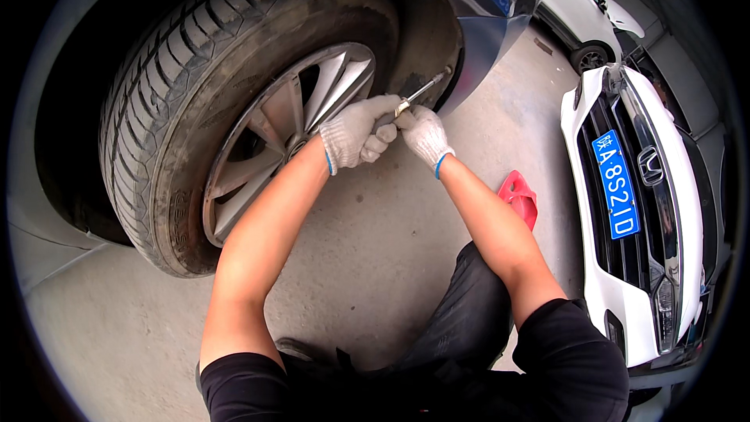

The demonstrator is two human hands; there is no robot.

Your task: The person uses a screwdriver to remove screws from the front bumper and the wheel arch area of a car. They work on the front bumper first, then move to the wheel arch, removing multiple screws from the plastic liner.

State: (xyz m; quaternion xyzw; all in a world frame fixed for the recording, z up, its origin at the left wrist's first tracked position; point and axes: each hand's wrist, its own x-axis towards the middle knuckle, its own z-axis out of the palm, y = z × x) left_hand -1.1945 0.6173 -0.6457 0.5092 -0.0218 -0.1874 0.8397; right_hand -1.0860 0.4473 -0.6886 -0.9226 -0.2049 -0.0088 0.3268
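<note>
Both my hands wear white knit gloves with blue cuff edges. My left hand [359,133] is closed around the handle of a screwdriver [426,88], beside the wheel rim. Its bright metal shaft slants up and right, the tip at the edge of the dark wheel arch liner [428,31]. Against the handle's front end, my right hand [426,138] is closed too, fingers pinched at the base of the shaft. Most of the handle is hidden by the gloves. Just left of my hands is the car's tyre [176,101] with its silver spoked rim [269,121].
The car's bumper corner [480,47] curves beyond the liner. At the right stands a white car [609,266], its front toward me; another white car [574,8] is farther back. A red shoe [519,197] shows past my right forearm, on the concrete floor [359,242].
</note>
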